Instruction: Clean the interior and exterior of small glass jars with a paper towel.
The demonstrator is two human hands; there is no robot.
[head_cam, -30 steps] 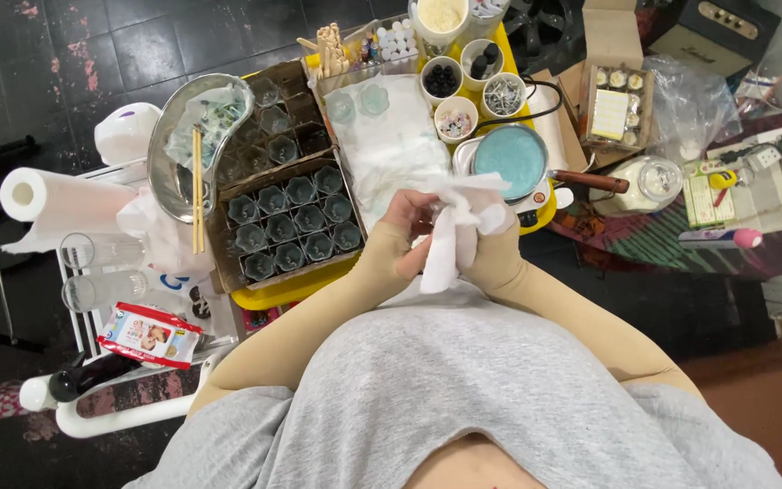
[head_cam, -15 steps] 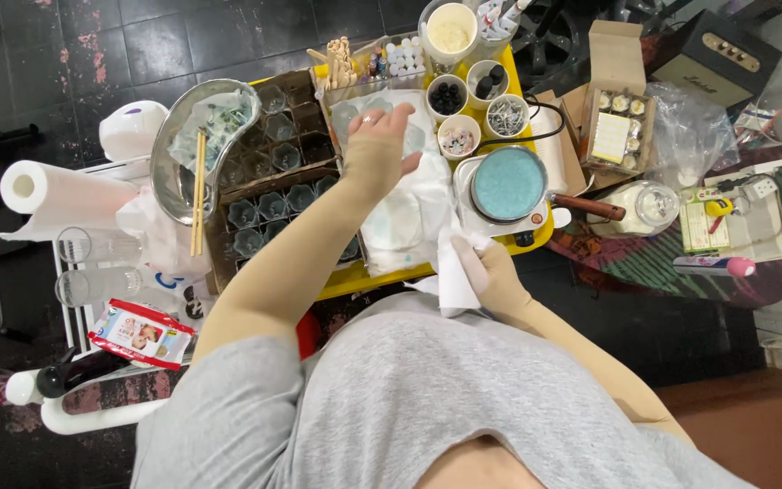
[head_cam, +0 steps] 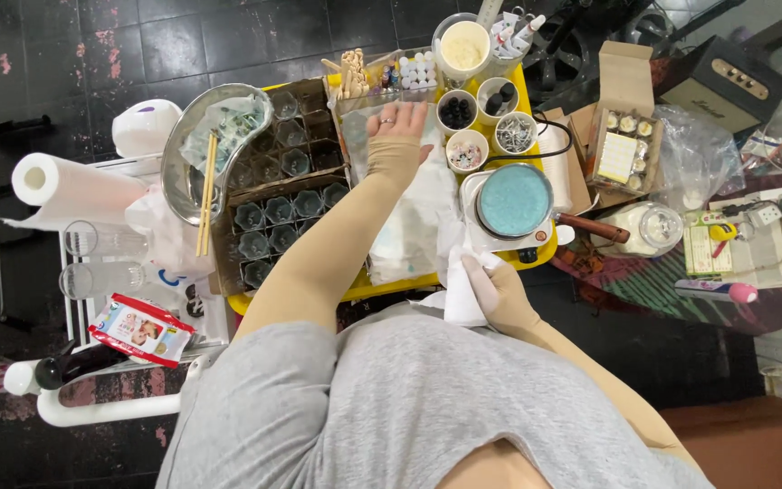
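My left hand stretches far forward over the yellow tray, fingers apart, resting near the far end of a clear plastic-covered white sheet. It holds nothing that I can see. Close to my body, my right hand grips a crumpled white tissue at the tray's near edge. Just beyond it sits a small pan of light blue wax on a white hot plate, its wooden handle pointing right.
Small white cups of beads and bits stand beyond the pan. A cardboard box of empty glass jars lies left, next to a metal bowl with chopsticks. A paper towel roll is far left; an open carton is right.
Both hands were together on the tissue near my body. The left hand let go and reached far forward across the tray; the right hand stayed low with the tissue.
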